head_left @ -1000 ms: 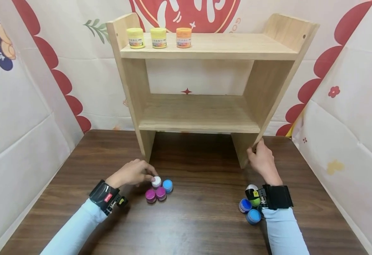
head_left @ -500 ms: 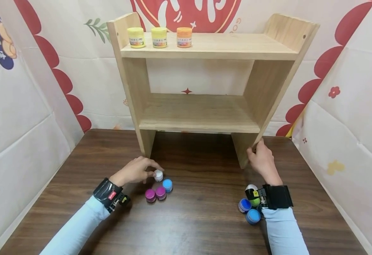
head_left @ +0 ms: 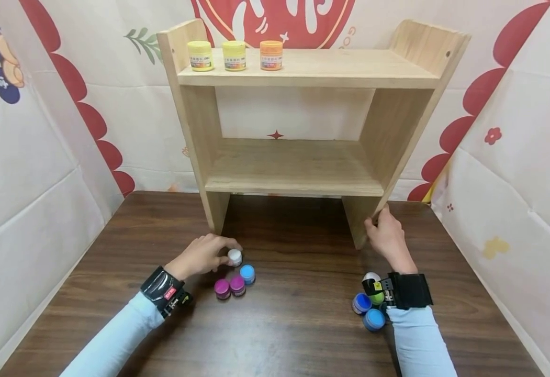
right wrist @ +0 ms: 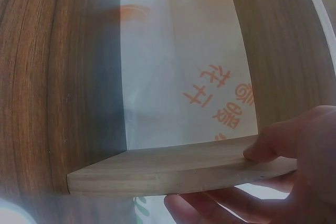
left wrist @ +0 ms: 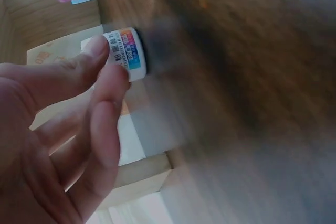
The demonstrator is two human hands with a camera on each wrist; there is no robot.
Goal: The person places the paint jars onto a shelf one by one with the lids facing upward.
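Observation:
My left hand (head_left: 204, 255) pinches a small white paint jar (head_left: 234, 257) between thumb and fingers, in front of the shelf's left leg. The left wrist view shows the thumb on the jar's printed label (left wrist: 127, 51). Close by stand a light-blue-lidded jar (head_left: 247, 274) and two purple-lidded jars, one (head_left: 222, 289) left of the other (head_left: 238, 285). My right hand (head_left: 388, 235) grips the lower right side panel of the wooden shelf (head_left: 293, 187). In the right wrist view the thumb lies on one face of the panel (right wrist: 173, 174) and the fingers on the other.
On the top board stand two yellow jars, one (head_left: 201, 56) left of the other (head_left: 234, 56), and an orange jar (head_left: 271, 56). By my right wrist are a dark-blue-lidded jar (head_left: 361, 303), a blue one (head_left: 374, 320), a green one (head_left: 377, 299) and a white one (head_left: 371, 277).
My left hand has moved the white jar slightly away from me and to the right, apart from the purple jars. The right hand stays on the side panel.

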